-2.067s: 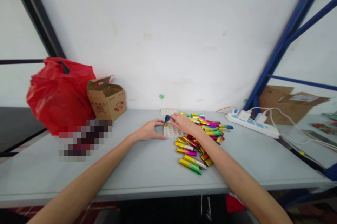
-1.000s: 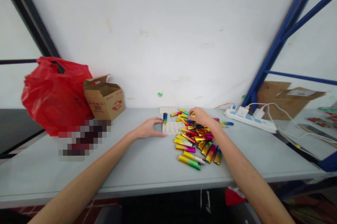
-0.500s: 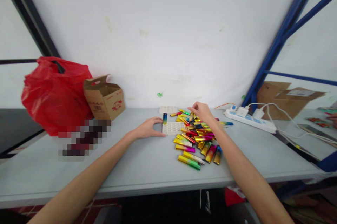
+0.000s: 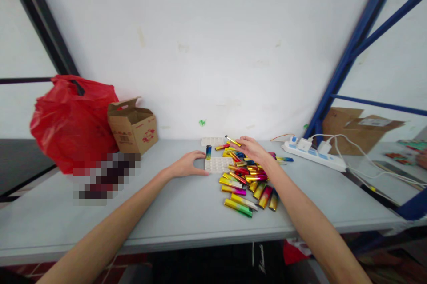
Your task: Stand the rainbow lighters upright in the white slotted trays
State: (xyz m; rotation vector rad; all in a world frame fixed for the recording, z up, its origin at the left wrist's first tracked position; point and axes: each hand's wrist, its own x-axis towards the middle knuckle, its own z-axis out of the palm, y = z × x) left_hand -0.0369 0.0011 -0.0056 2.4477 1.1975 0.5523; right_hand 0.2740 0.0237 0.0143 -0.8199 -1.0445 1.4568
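Right hand's (image 4: 251, 148) grip pinches a tilted gold lighter (image 4: 233, 141) by its lower end, over the loose pile (image 4: 256, 178); end-held, could swivel. Left hand's (image 4: 187, 165) grip spread at white tray's (image 4: 218, 165) edge; a bump might topple the upright blue lighter (image 4: 208, 152).

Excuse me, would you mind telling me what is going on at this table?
A person's right hand holds a gold lighter-like piece by a pile of similar ones. The left hand is spread at the left edge of a white gridded tray; one blue-and-gold piece stands upright at its far left corner. A second pale tray lies behind.
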